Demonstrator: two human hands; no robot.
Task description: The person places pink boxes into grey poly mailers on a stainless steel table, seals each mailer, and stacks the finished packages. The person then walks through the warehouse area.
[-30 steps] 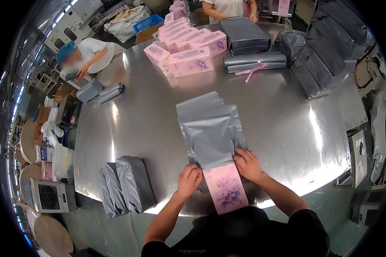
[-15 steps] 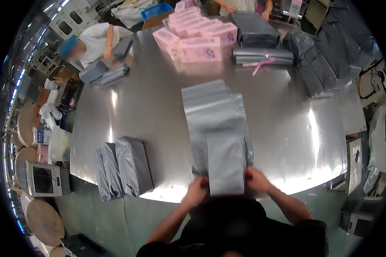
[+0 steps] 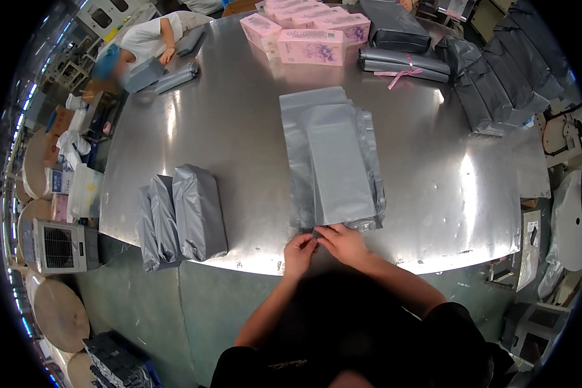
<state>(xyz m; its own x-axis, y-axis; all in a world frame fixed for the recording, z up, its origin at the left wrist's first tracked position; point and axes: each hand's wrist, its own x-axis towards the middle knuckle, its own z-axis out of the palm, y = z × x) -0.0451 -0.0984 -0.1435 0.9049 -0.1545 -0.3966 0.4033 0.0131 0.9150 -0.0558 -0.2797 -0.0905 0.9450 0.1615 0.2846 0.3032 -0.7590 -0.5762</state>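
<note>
A smooth, grey packed block (image 3: 341, 165) lies lengthwise on a pile of flat grey plastic mailing bags (image 3: 299, 149) before me. At its near end, close to the table's front edge, both my hands meet. My left hand (image 3: 299, 254) is closed, thumb and fingertips pinched at the bags' near left corner. My right hand (image 3: 344, 243) bends in beside it, its fingertips pinched at the same spot and touching the bag edge. The bit of plastic between the fingers is mostly hidden.
Several filled grey bags (image 3: 197, 213) stand at the table's left front. Pink printed boxes (image 3: 312, 48), a tied grey roll (image 3: 404, 66) and dark packed bags (image 3: 498, 97) line the far side. A co-worker in a blue cap (image 3: 152, 40) handles grey packages at the far left.
The grey block has shifted away from me, farther up the bag pile. My hands, apart on either side of its near end before, have come together at the pile's near edge.
</note>
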